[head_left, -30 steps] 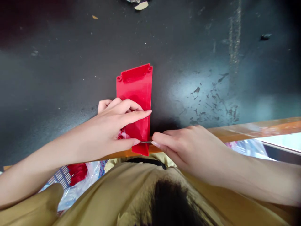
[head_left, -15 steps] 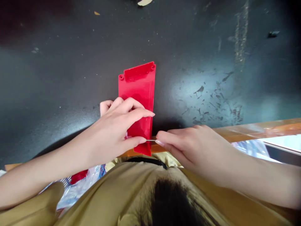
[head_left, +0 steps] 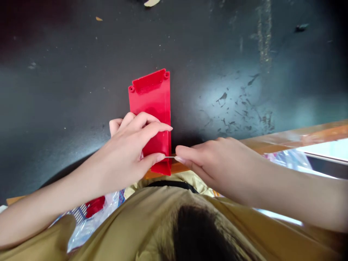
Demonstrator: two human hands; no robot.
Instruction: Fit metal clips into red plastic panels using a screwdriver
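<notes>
A red plastic panel [head_left: 150,99], with a raised wall and two screw holes at its far end, lies near the table's front edge, its near end overhanging the wooden edging. My left hand [head_left: 133,139] grips it, thumb by the near right edge and fingers across the middle. Pinched in my right hand [head_left: 210,159] is a thin metal tool [head_left: 170,157], whose exposed part runs level from my right fingertips to the panel's right edge, close to my left thumb tip. Its handle, if any, is hidden, so its exact kind cannot be told.
The dark table [head_left: 81,65] carries scuffs and small specks. A pale scrap [head_left: 151,3] lies at the far side, an orange scrap [head_left: 99,19] to its left. Wooden edging [head_left: 320,132] runs along the front. Below left are clear plastic [head_left: 81,232] and a red item [head_left: 95,206].
The whole scene has shifted slightly left in view, both hands and panel together. The visible length of the metal tool between my hands is a little shorter.
</notes>
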